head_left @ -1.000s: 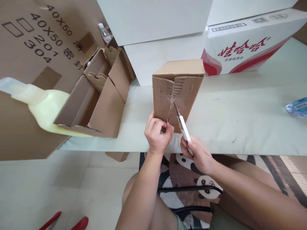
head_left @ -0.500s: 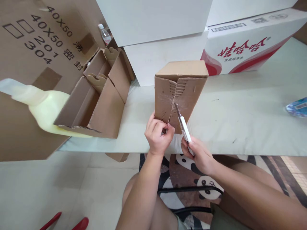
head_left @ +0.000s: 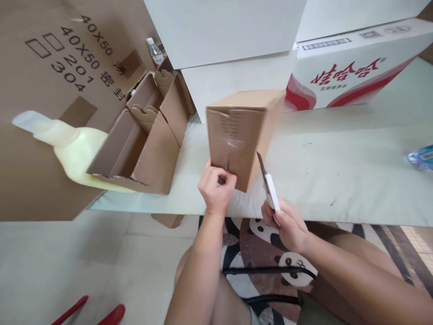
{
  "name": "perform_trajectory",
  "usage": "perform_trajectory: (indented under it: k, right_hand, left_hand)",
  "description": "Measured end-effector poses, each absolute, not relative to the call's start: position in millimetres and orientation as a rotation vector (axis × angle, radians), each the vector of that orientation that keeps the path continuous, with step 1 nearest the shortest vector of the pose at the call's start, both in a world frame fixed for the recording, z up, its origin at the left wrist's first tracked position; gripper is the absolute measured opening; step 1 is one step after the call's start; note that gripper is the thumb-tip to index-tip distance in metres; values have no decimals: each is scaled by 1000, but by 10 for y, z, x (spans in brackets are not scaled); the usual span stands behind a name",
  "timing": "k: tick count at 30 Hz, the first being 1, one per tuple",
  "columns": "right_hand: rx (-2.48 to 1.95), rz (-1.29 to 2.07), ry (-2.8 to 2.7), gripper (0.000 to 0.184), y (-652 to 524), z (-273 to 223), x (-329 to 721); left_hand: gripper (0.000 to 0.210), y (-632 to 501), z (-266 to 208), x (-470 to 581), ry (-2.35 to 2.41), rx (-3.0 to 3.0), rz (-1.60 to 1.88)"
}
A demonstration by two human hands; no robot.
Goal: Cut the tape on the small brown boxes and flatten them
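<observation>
A brown cardboard box [head_left: 233, 135] stands on the table, its taped end facing me and its right side blurred. My left hand [head_left: 217, 187] grips the lower part of that end, fingers curled at the seam. In my right hand [head_left: 287, 223] is a utility knife [head_left: 270, 192] with a white handle, its blade out and pointing up. The blade tip is to the right of the box's front end; whether it touches the box's side I cannot tell.
Left on the table is an open cardboard box [head_left: 157, 158] with compartments, beside a yellow bottle [head_left: 79, 153]. White cartons [head_left: 233, 76] and a red-and-white carton [head_left: 341, 83] line the back. A blue plastic package [head_left: 422, 157] lies far right.
The box has turned and shifted left, with my left hand on it. The knife has moved away from the seam, to the right and slightly down.
</observation>
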State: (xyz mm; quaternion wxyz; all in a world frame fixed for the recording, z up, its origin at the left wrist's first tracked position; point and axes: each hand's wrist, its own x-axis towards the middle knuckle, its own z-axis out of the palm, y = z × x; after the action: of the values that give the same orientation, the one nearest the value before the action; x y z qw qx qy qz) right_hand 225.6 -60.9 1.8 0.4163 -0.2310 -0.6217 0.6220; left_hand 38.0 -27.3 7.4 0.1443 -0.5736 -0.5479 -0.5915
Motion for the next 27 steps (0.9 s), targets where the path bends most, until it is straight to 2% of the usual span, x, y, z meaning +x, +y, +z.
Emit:
perform_trajectory:
  k: [3, 6, 11, 13, 18, 27]
  right_hand:
    - [-565, 1425, -1660, 42, -567, 51, 2319]
    - [-838, 1324, -1646, 37, -420, 98, 2370]
    - [-1428, 1068, -1692, 31, -43, -6, 2464]
    - [-1536, 959, -1768, 36, 75, -90, 2494]
    - [-1534, 1014, -1747, 44, 139, -171, 2495]
    - [-1400, 1168, -1584, 42, 3, -109, 2411]
  left_hand:
    - [19, -199, 28, 165, -1784, -1288, -1984]
    - [25, -155, -52, -37, -1923, -985, -2153]
    - [36, -162, -224, -191, -2170, -1011, -2260]
    - [43, -165, -270, -185, -2205, -1064, -2231]
    - [50, -156, -236, -103, -2198, -1152, -2150]
    - [38, -228, 140, 36, -1718, -1051, -2045]
